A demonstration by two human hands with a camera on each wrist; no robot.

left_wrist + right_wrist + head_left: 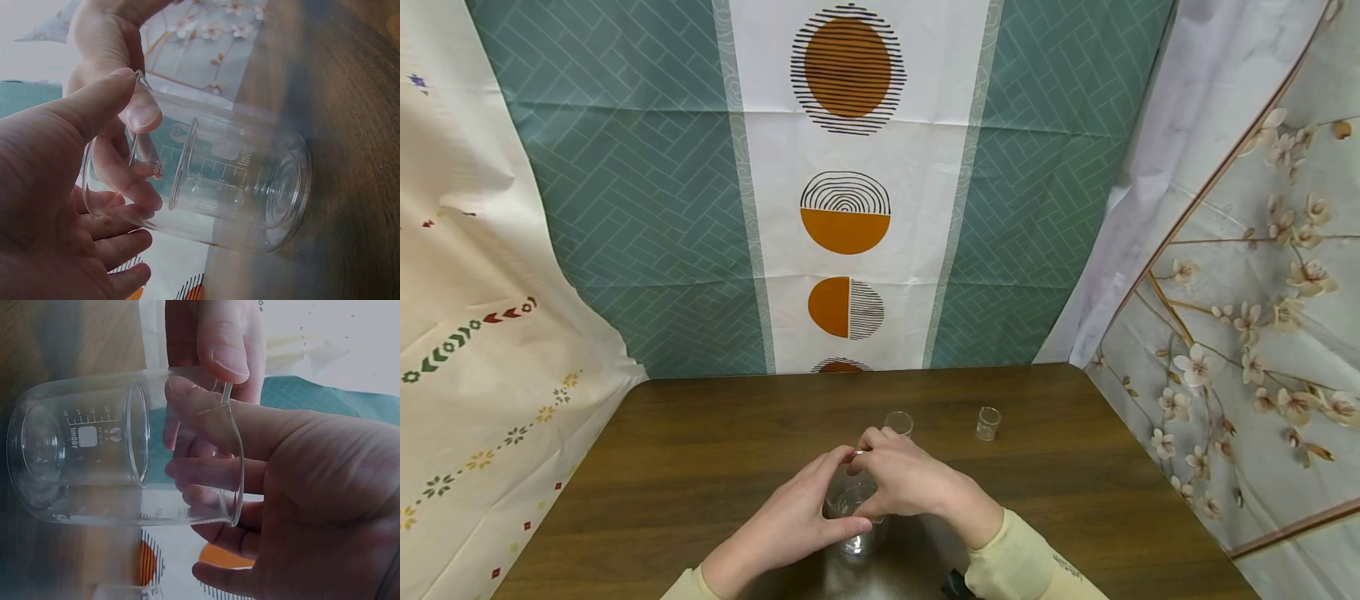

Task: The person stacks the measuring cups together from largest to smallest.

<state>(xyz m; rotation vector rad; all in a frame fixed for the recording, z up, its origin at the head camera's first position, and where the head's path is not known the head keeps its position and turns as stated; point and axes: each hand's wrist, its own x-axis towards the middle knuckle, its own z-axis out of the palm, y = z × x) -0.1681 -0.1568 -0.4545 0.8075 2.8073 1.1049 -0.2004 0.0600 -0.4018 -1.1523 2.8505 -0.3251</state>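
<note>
A large clear glass beaker (860,546) stands upright on the table right in front of me. Inside it is a smaller beaker (87,436) with white graduation marks, its rim well below the large one's mouth. My left hand (793,518) grips the large beaker near its rim, thumb on the near side and fingers around the far side. From the right, my right hand (912,481) dips its thumb and bent fingers into the large beaker's mouth. In the right wrist view those fingertips (178,387) end a little above the small beaker's rim, with a gap between.
Just beyond my hands stands another glass beaker (898,423), partly hidden by the right hand. A small glass beaker (988,423) is farther right on the brown wooden table (715,433). Patterned cloths (625,208) hang behind the table and at both sides.
</note>
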